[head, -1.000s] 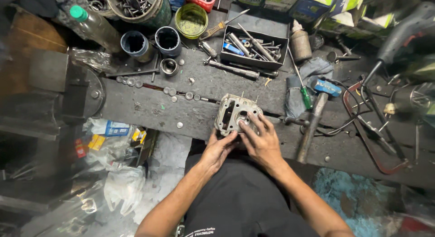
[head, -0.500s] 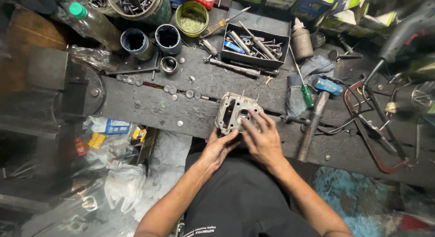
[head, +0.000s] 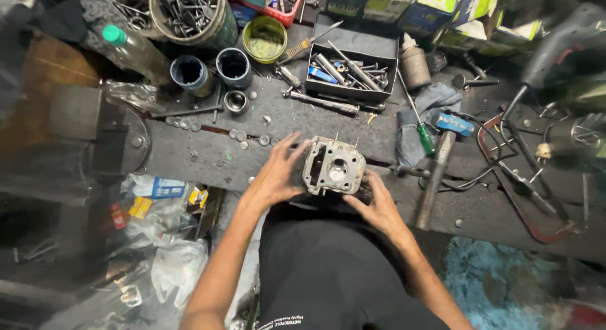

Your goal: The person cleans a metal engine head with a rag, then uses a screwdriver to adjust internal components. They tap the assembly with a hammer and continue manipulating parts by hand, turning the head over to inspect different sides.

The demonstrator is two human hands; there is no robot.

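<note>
A grey metal engine cylinder head (head: 334, 166) with a round bore and small studs stands at the front edge of a dark, oily workbench (head: 208, 150). My left hand (head: 278, 172) grips its left side, fingers spread against the casting. My right hand (head: 374, 204) holds it from below at the right corner. Both forearms reach up from my black shirt.
A black tray of tools (head: 350, 71), a hammer (head: 435, 163), a green-handled screwdriver (head: 420, 125), two dark cups (head: 211, 71), a bucket of bolts (head: 189, 14), a plastic bottle (head: 136, 49) and loose washers lie on the bench. A vice (head: 101, 134) stands left; plastic bags litter the floor.
The cylinder head has been turned so its bore faces up. My left hand moved from below it to its left side; my right hand slid off the top to underneath.
</note>
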